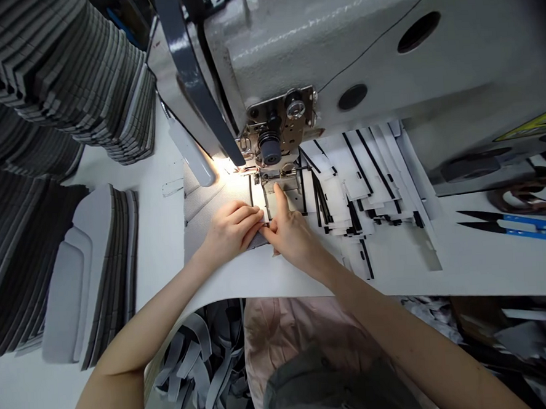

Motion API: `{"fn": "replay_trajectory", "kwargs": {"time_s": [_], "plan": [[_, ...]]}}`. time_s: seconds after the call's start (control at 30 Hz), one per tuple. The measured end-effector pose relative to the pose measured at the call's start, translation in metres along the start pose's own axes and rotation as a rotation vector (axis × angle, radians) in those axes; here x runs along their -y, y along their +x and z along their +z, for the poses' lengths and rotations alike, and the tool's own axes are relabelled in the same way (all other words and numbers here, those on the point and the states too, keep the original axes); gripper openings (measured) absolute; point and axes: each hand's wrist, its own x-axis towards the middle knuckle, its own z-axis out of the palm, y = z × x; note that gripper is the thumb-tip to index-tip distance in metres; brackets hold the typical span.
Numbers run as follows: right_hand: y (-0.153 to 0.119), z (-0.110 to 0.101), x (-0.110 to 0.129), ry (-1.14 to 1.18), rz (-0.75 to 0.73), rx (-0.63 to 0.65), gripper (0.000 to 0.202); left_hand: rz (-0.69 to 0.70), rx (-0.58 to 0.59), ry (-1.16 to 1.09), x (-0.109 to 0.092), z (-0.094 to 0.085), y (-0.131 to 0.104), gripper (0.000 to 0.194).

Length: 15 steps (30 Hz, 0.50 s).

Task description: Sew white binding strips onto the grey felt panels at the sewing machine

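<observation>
A grey fabric piece lies flat on the white table under the needle area of a large grey sewing machine. A small white label sits on the fabric just in front of the presser foot. My left hand presses down on the fabric and the label's left edge, fingers together and flat. My right hand rests beside it, index finger stretched forward along the label toward the presser foot. A lamp lights the spot.
Many white labels with black stripes lie fanned out right of the needle. Blue thread snips lie at the far right. Stacks of grey cut pieces stand on the left, taller dark stacks behind. Grey scraps hang below the table edge.
</observation>
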Motion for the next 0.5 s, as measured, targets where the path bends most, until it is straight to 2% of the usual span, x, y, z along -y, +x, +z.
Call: {"fn": "replay_trajectory", "kwargs": {"time_s": [0.17, 0.27, 0.4, 0.5], "plan": [[-0.001, 0.000, 0.000, 0.044, 0.009, 0.003, 0.087, 0.082, 0.038, 0.000, 0.000, -0.008, -0.006, 0.021], [-0.002, 0.001, 0.000, 0.005, 0.006, -0.004, 0.085, 0.111, 0.002, 0.029, -0.002, -0.007, -0.009, 0.022], [-0.002, 0.000, -0.001, -0.015, -0.039, 0.012, 0.081, 0.093, -0.068, 0.012, -0.005, -0.004, -0.012, 0.018], [0.001, -0.001, 0.000, -0.007, -0.080, 0.031, 0.078, 0.077, -0.051, 0.008, -0.006, -0.004, -0.012, 0.019]]}}
